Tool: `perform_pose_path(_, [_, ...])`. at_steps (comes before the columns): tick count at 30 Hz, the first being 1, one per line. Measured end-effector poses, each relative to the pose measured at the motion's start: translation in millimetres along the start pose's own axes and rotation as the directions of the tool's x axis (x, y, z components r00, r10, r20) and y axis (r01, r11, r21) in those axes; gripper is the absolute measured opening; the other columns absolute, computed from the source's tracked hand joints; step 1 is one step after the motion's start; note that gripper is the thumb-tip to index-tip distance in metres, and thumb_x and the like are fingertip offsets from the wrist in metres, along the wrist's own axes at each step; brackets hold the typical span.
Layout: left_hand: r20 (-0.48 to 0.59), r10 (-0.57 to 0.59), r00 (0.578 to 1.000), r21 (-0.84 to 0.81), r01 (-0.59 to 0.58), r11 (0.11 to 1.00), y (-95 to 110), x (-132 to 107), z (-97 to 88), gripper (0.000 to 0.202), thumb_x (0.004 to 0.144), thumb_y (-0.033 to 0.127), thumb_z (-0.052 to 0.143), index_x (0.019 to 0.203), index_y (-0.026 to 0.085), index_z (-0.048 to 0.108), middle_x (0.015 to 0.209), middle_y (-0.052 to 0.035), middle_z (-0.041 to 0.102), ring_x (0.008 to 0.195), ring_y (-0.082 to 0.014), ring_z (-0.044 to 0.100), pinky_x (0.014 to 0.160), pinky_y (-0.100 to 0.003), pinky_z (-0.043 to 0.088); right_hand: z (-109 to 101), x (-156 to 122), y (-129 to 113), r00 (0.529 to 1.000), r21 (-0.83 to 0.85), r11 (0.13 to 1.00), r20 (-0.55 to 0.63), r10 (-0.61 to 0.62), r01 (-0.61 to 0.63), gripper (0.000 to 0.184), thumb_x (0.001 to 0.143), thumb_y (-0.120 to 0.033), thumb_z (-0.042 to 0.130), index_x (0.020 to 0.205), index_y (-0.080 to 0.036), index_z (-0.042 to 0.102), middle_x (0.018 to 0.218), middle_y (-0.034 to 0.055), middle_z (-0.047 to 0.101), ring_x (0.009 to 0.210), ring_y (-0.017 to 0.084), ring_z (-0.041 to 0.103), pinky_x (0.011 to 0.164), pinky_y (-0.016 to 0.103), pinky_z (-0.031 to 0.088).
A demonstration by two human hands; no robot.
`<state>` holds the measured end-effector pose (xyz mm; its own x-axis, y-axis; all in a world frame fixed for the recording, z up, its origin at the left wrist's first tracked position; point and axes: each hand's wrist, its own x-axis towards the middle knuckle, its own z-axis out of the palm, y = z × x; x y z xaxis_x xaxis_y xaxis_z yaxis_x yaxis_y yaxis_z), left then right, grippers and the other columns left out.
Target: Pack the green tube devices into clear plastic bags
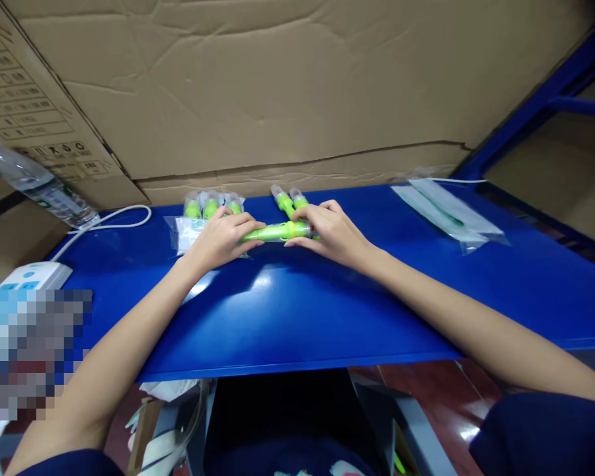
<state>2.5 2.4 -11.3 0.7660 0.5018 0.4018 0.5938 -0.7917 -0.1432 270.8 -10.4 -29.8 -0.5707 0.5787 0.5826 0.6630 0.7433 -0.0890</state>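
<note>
A bright green tube-shaped item (276, 231) with a yellow ring and a clear cap lies level between my two hands, just above the table. My left hand (223, 237) is closed round its plain green end. My right hand (327, 231) grips the clear-capped end, where a small red spot shows. Two similar green items (283, 200) with clear tips lie just behind my right hand, partly hidden by it. Behind my left hand are several more green capped items (211, 205), beside a clear plastic packet (188, 233) with white contents.
On the right of the blue table (297, 317) lie flat clear plastic bags (449, 211) with something green inside. A water bottle (44, 185) leans at the left, near a white power strip (37, 274) and its cable. Cardboard (277, 92) walls the back.
</note>
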Motion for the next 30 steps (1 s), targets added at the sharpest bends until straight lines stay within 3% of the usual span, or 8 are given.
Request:
perform_pose_path(4, [-0.013,-0.014,1.000,-0.019,0.014,1.000,-0.7,0.0,-1.4,0.035,0.100,0.042,0.047,0.121,0.018,0.063,0.113,-0.0094,0.072,0.098,-0.0236,0.067,0.086,-0.038,0.040,-0.6,0.8,6.0,0.999,0.051,0.998,0.031,0.040,-0.041,0.045,0.088,-0.049,0.066,0.115,-0.015,0.057,0.108,0.0139,0.068,0.092,0.027,0.064,0.086,0.038,0.038])
perform_pose_path(9, [0.009,-0.048,0.999,-0.046,0.049,0.998,-7.0,-1.6,-3.7,0.037,0.101,0.042,0.044,0.119,0.017,0.063,0.112,-0.0109,0.072,0.098,-0.0245,0.067,0.088,-0.040,0.041,-4.3,1.2,27.3,0.994,0.085,0.992,0.076,0.083,-0.089,0.043,0.090,-0.050,0.062,0.117,-0.016,0.058,0.121,0.0169,0.065,0.112,0.031,0.061,0.091,0.040,0.041])
perform_pose_path(14, [-0.015,-0.084,0.996,-0.053,0.083,0.995,-14.2,-3.9,-3.9,0.039,0.101,0.045,0.042,0.117,0.018,0.064,0.111,-0.0110,0.072,0.098,-0.0246,0.067,0.087,-0.039,0.041,-4.2,-1.6,50.7,0.968,0.057,0.992,0.231,0.101,-0.117,0.037,0.092,-0.045,0.057,0.118,-0.018,0.062,0.112,0.0133,0.072,0.101,0.030,0.066,0.093,0.045,0.036])
perform_pose_path(16, [-0.019,-0.087,0.996,-0.047,0.087,0.995,-15.3,-4.7,-3.6,0.039,0.101,0.046,0.042,0.118,0.018,0.063,0.112,-0.0114,0.072,0.100,-0.0248,0.067,0.087,-0.039,0.040,-3.8,-1.7,52.9,0.968,0.054,0.992,0.232,0.097,-0.113,0.032,0.093,-0.038,0.055,0.116,-0.018,0.063,0.109,0.0120,0.073,0.095,0.028,0.067,0.093,0.044,0.035])
perform_pose_path(23, [-0.028,-0.096,0.995,0.005,0.096,0.995,-10.2,-4.4,-2.9,0.052,0.098,0.051,0.047,0.135,0.016,0.053,0.118,-0.0147,0.069,0.103,-0.0275,0.066,0.088,-0.039,0.039,-5.7,1.5,23.2,0.998,-0.046,0.998,0.047,0.035,-0.033,0.031,0.094,-0.034,0.053,0.110,-0.011,0.065,0.099,0.0144,0.074,0.084,0.026,0.066,0.086,0.039,0.036])
perform_pose_path(26, [-0.018,-0.060,0.998,0.002,0.060,0.998,-7.4,-2.6,-1.7,0.052,0.097,0.050,0.049,0.135,0.015,0.054,0.119,-0.0148,0.069,0.106,-0.0279,0.065,0.089,-0.038,0.039,-5.9,1.5,9.5,1.000,-0.138,0.990,0.020,0.009,-0.006,0.030,0.095,-0.031,0.050,0.111,-0.011,0.067,0.097,0.0148,0.074,0.082,0.026,0.065,0.087,0.040,0.035])
perform_pose_path(30, [0.015,-0.058,0.998,-0.016,0.058,0.998,-5.8,-1.3,-1.1,0.049,0.094,0.050,0.055,0.131,0.017,0.057,0.122,-0.0142,0.068,0.106,-0.0280,0.065,0.089,-0.039,0.040,-3.5,0.1,3.5,0.999,-0.135,0.991,0.030,0.019,-0.014,0.030,0.095,-0.033,0.052,0.112,-0.013,0.067,0.095,0.0142,0.075,0.081,0.026,0.065,0.085,0.040,0.034])
